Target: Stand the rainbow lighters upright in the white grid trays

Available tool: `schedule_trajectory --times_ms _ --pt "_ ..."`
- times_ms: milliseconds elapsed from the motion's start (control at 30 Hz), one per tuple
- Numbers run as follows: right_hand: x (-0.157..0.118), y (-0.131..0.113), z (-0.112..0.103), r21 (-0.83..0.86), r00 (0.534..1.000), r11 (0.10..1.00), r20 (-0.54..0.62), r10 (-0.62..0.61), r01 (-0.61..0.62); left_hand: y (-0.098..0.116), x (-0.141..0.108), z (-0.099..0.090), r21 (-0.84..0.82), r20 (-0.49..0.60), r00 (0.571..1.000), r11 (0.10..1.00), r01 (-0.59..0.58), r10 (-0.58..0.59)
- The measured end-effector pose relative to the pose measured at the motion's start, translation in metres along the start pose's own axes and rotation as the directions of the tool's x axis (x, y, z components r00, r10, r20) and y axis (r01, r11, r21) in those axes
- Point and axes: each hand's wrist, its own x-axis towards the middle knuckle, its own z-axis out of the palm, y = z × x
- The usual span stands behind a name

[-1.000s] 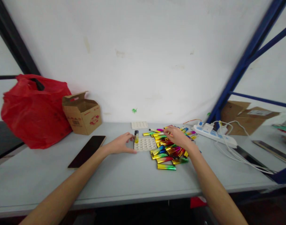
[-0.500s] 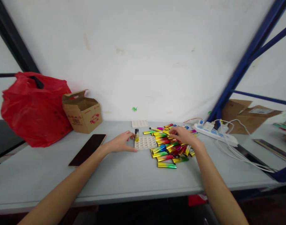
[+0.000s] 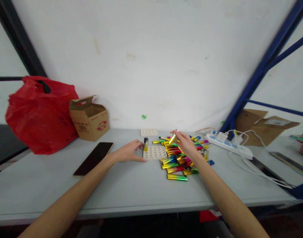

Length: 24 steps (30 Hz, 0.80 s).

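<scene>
My right hand [image 3: 185, 142] pinches a shiny gold-yellow lighter [image 3: 172, 138], held tilted above the heap. Beneath and around it lies a pile of metallic lighters [image 3: 177, 178] in yellow, green, red and blue. A white tray [image 3: 155, 153] with rows of round holes sits left of the pile. A couple of yellow lighters [image 3: 146, 145] with black tops stand upright in its back left corner. My left hand [image 3: 130, 152] rests at the tray's left edge, thumb and fingers spread apart, with the fingertips close to the standing lighters.
A second white tray [image 3: 149, 132] lies by the wall. On the left are a dark phone-like slab [image 3: 94, 158], an open cardboard box [image 3: 90, 119] and a red plastic bag [image 3: 42, 115]. To the right, a white power strip [image 3: 229, 145] trails cables before a blue metal post [image 3: 253, 76].
My right hand has lifted a yellow lighter off the pile and moved slightly left with it. My left hand stays beside the tray. The view has shifted a little.
</scene>
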Motion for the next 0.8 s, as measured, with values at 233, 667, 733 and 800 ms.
schedule_trajectory --times_ms 233,667,733,800 --pt "-0.016 0.0 0.031 0.209 0.968 0.96 0.207 0.143 -0.187 0.001 0.0 0.0 0.023 0.012 1.0 1.0 -0.002 0.002" --pt "-0.023 0.021 0.047 -0.591 0.992 0.799 0.025 -0.125 0.116 0.001 -0.001 0.0 -0.012 0.001 1.0 1.0 -0.007 0.007" --pt "-0.024 0.02 0.049 -0.624 0.989 0.769 0.044 -0.141 0.138 0.001 -0.001 0.0 -0.012 0.001 1.0 1.0 -0.003 0.003" --pt "-0.025 0.018 0.051 -0.639 0.987 0.755 0.045 -0.153 0.146 0.001 -0.001 0.0 -0.018 -0.004 1.0 1.0 -0.001 0.001"
